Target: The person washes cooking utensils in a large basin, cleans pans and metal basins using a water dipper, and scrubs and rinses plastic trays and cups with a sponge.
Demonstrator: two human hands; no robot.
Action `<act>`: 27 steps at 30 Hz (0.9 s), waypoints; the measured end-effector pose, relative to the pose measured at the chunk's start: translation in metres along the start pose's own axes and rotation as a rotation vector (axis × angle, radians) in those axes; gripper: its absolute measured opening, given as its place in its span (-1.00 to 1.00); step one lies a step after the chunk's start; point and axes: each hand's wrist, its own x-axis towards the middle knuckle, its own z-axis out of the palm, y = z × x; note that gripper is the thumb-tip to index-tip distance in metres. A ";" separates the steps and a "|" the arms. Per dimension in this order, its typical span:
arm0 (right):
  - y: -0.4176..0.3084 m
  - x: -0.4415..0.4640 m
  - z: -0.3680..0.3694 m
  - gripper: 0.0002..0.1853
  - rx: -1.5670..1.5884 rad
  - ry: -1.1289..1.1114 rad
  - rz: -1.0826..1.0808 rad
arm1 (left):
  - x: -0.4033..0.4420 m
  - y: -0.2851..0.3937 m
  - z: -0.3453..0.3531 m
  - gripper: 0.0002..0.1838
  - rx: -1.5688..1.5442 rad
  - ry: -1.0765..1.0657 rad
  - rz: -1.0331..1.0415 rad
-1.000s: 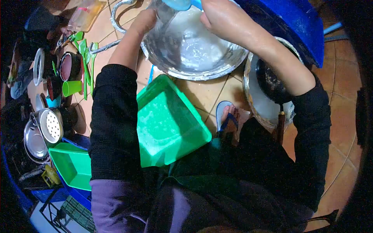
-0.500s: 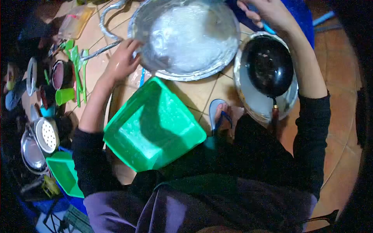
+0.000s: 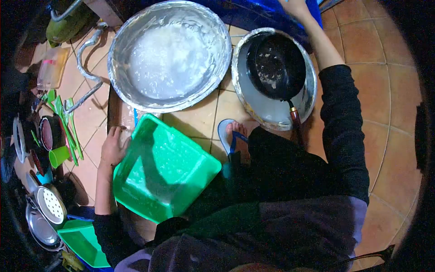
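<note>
Tub [image 3: 192, 158], green plastic, squarish, wet inside, sits directly in front of me, between my left hand and my legs. Left hand [image 3: 113, 147] is at its left edge, fingers loosely bent and apart, thumb toward the rim — can't tell if it actually touches. Right hand [image 3: 295, 5] is cut off by the top edge, over by the big blue container [image 3: 258, 13]; can't tell whether those fingers are apart or together, or if they hold anything. Large metal basin [image 3: 215, 54] stands beyond the green tub, cloudy water in it, white smears round the wall. Just right of it, second basin [image 3: 310, 97], grubby rim, whitish liquid inside, with a black pan [image 3: 274, 65] resting in it, wooden handle [image 3: 295, 118] toward me. My sandalled foot [image 3: 233, 136] is on the tiled floor [image 3: 358, 90] between green tub and second basin. Off to the left — green utensils [image 3: 65, 127] bunched together, lime-green cup [image 3: 59, 157] on its side, perforated white piece [image 3: 49, 205] by a shiny metal pot [image 3: 41, 229], smaller green tub [image 3: 86, 242] below those.
</note>
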 end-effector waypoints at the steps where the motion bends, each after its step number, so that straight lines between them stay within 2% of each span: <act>1: 0.002 -0.003 -0.003 -0.72 0.018 -0.162 -0.016 | 0.002 0.003 -0.001 -0.59 -0.044 -0.068 -0.035; 2: 0.007 -0.006 -0.003 -0.68 0.037 -0.325 -0.030 | 0.004 0.005 -0.002 -0.59 -0.086 -0.138 -0.069; 3: 0.040 0.007 0.036 -0.75 -0.223 -0.314 -0.094 | 0.005 0.006 0.000 -0.62 -0.081 -0.114 -0.062; 6: 0.031 -0.007 0.022 -0.78 -0.367 -0.365 -0.120 | 0.010 0.010 -0.002 -0.65 -0.202 -0.148 -0.048; 7: 0.040 0.004 0.028 -0.76 -0.438 -0.522 -0.120 | 0.013 0.011 -0.002 -0.69 -0.219 -0.154 -0.036; 10: 0.034 0.016 0.033 -0.73 -0.504 -0.625 -0.091 | 0.019 0.019 -0.008 -0.70 -0.304 -0.263 -0.073; 12: 0.015 0.017 0.022 -0.76 -0.498 -0.631 -0.175 | 0.023 0.020 -0.006 -0.69 -0.271 -0.212 0.008; 14: -0.002 0.019 0.012 -0.78 -0.490 -0.640 -0.258 | 0.030 0.031 -0.010 -0.68 -0.142 -0.091 0.179; 16: -0.013 0.020 0.009 -0.76 -0.339 -0.761 0.018 | 0.037 0.048 -0.013 -0.68 -0.125 -0.051 0.187; 20: 0.002 0.025 0.021 -0.76 -0.419 -0.807 0.039 | 0.060 0.077 -0.019 -0.73 -0.044 0.026 0.301; 22: 0.012 0.021 0.029 -0.80 -0.678 -0.584 -0.271 | 0.072 0.090 -0.019 -0.75 -0.053 0.114 0.439; 23: -0.001 0.020 0.028 -0.80 -0.678 -0.584 -0.273 | 0.078 0.100 -0.024 -0.77 -0.051 0.113 0.458; 25: -0.042 0.012 0.026 -0.83 -0.422 -0.016 -0.440 | 0.084 0.112 -0.035 -0.78 -0.061 0.090 0.476; 26: -0.075 0.000 0.012 -0.85 -0.179 0.049 -0.540 | 0.087 0.116 -0.037 -0.79 -0.070 0.065 0.496; 27: -0.092 -0.005 0.015 -0.85 -0.074 -0.088 -0.532 | 0.087 0.118 -0.036 -0.79 -0.082 0.080 0.506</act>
